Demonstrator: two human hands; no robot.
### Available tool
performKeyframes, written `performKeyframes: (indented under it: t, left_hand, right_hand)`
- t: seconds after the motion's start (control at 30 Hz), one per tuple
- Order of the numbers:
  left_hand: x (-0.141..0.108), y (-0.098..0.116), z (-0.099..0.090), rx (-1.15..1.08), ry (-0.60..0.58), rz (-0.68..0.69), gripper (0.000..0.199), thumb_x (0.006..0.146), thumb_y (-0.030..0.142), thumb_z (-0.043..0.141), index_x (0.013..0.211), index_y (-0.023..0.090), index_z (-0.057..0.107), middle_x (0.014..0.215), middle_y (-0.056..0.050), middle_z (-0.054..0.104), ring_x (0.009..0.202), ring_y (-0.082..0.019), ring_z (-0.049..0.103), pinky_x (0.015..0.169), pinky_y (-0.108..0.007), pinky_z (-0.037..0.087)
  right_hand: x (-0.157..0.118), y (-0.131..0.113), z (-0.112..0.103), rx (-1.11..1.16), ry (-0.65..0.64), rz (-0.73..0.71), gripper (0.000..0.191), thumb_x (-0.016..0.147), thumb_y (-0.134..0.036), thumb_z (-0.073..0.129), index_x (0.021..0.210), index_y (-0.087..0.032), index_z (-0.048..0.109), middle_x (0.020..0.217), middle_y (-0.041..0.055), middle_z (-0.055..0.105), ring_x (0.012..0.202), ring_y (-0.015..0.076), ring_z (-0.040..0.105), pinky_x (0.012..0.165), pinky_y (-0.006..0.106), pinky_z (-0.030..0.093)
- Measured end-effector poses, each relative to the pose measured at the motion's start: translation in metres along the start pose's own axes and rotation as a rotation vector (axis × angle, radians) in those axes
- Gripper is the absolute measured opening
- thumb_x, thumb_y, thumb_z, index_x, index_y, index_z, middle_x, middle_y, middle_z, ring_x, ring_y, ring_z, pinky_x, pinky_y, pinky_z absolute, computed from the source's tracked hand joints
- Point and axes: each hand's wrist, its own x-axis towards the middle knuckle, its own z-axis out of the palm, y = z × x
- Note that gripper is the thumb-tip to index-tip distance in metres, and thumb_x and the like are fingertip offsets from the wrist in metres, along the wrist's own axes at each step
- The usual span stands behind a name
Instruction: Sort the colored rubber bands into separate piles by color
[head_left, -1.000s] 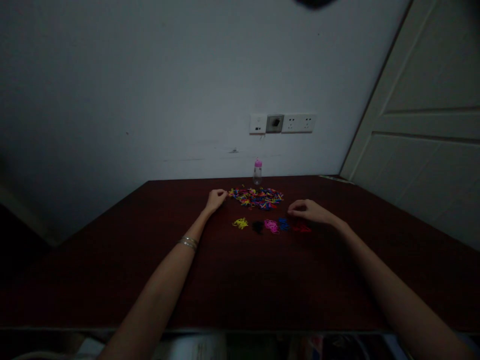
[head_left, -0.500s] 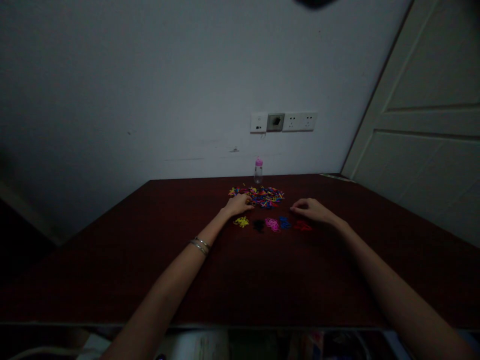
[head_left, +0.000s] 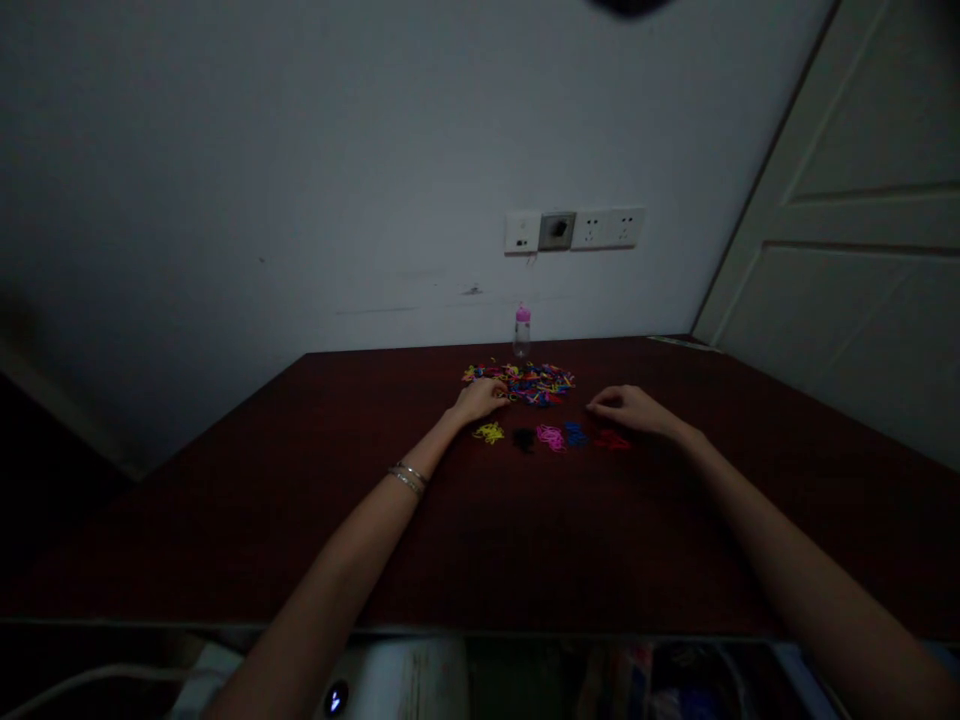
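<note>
A heap of mixed-colour rubber bands [head_left: 536,385] lies toward the back of the dark red table. My left hand [head_left: 480,400] rests at the heap's left front edge, its fingers bent and closed down among the bands; what is between the fingertips is too small to make out. To the right of the heap is my right hand [head_left: 632,410], thumb and fingers drawn together, with anything in them hidden. In front run small single-colour piles: yellow bands [head_left: 490,432], black bands [head_left: 523,438], pink bands [head_left: 551,438], blue bands [head_left: 575,433] and red bands [head_left: 613,439], the red ones just below my right hand.
Behind the heap a clear bottle with a pink cap [head_left: 522,335] stands near the wall. Wall sockets [head_left: 592,230] are above it. A pale panelled door [head_left: 862,250] stands at the right. Below the table's front edge [head_left: 570,634] various stored items show.
The whole view has shifted slightly, so the table sits a little higher and further right. Both hands stay at about the same places beside the heap.
</note>
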Motion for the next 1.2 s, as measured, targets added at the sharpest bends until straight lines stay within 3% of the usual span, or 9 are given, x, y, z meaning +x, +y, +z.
performKeyframes:
  t: [0.23,0.5,0.7,0.83,1.0,1.2]
  left_hand:
    - [0.003,0.000,-0.004,-0.073,0.063,0.011,0.027,0.077,0.036,0.057,0.096,0.021,0.067,0.086,-0.003,0.066,0.080,-0.016,0.059,0.072,-0.025,0.044]
    - [0.007,0.011,-0.014,-0.187,0.138,0.119,0.028,0.078,0.032,0.056,0.096,0.015,0.068,0.076,-0.003,0.065,0.067,-0.012,0.055,0.066,-0.024,0.041]
    - [0.005,0.039,-0.022,-0.243,0.135,0.212,0.029,0.078,0.032,0.056,0.098,0.014,0.067,0.082,-0.006,0.066,0.073,-0.013,0.056,0.068,-0.025,0.041]
    - [-0.001,0.062,-0.027,-0.236,0.117,0.305,0.028,0.081,0.030,0.052,0.100,0.015,0.066,0.087,-0.005,0.067,0.076,-0.013,0.057,0.070,-0.025,0.042]
    - [-0.008,0.081,-0.031,-0.224,0.128,0.397,0.030,0.082,0.031,0.050,0.105,0.017,0.064,0.093,-0.006,0.067,0.081,-0.013,0.058,0.074,-0.026,0.043]
    - [-0.008,0.084,-0.028,-0.214,0.178,0.455,0.031,0.084,0.031,0.049,0.109,0.018,0.063,0.100,-0.007,0.066,0.088,-0.014,0.060,0.078,-0.027,0.044]
  right_hand:
    - [-0.001,0.002,-0.002,-0.009,0.014,0.008,0.037,0.073,-0.047,0.052,0.085,-0.017,0.071,0.088,0.0077,0.070,0.079,0.0216,0.063,0.070,0.031,0.047]
    - [-0.001,0.000,-0.003,0.057,0.068,0.015,0.035,0.073,-0.044,0.054,0.085,-0.016,0.070,0.087,0.0083,0.070,0.077,0.0219,0.063,0.070,0.031,0.048]
    - [0.004,-0.013,0.010,0.299,0.228,0.082,0.041,0.073,-0.049,0.056,0.091,-0.015,0.069,0.086,0.0088,0.070,0.078,0.0227,0.063,0.066,0.032,0.050]
    - [0.006,-0.026,0.006,0.499,0.285,0.065,0.043,0.068,-0.052,0.062,0.092,-0.016,0.069,0.096,0.0085,0.069,0.086,0.0220,0.062,0.071,0.033,0.052]
    - [0.002,-0.038,-0.002,0.694,0.251,0.101,0.038,0.067,-0.048,0.066,0.090,-0.018,0.069,0.102,0.0084,0.067,0.094,0.0227,0.062,0.079,0.035,0.053]
    - [-0.002,-0.050,0.001,0.814,0.235,0.064,0.034,0.071,-0.044,0.065,0.091,-0.017,0.069,0.105,0.0101,0.067,0.098,0.0241,0.061,0.081,0.036,0.053]
